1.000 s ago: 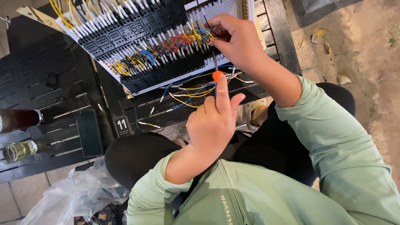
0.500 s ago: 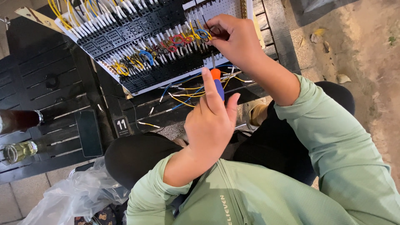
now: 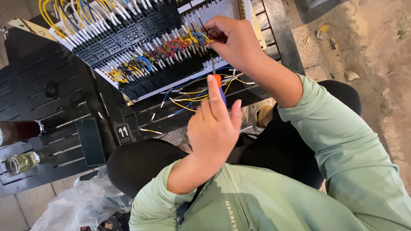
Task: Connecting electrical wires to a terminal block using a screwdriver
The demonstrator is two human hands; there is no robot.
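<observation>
1. The left hand [image 3: 214, 128] is gripping a screwdriver [image 3: 218, 87] with an orange-and-blue handle; the fingers are curled around it and the index finger is lying along the handle.
2. The screwdriver's shaft is pointing away from the left hand toward the terminal board [image 3: 141, 51], its tip reaching the board's near edge just below the right hand [image 3: 233, 40].
3. The right hand is pinching a yellow wire [image 3: 198, 36] between fingertips at the board's upper right section.
4. Many white-ferruled wires are sitting in the board's rows to the left of the right hand; this part appears done.
5. Loose wires [image 3: 184, 105] are lying between the left hand and the board, apparently not yet connected.
6. A phone [image 3: 90, 141] and a glass [image 3: 19, 162] are resting well left of the left hand.
</observation>
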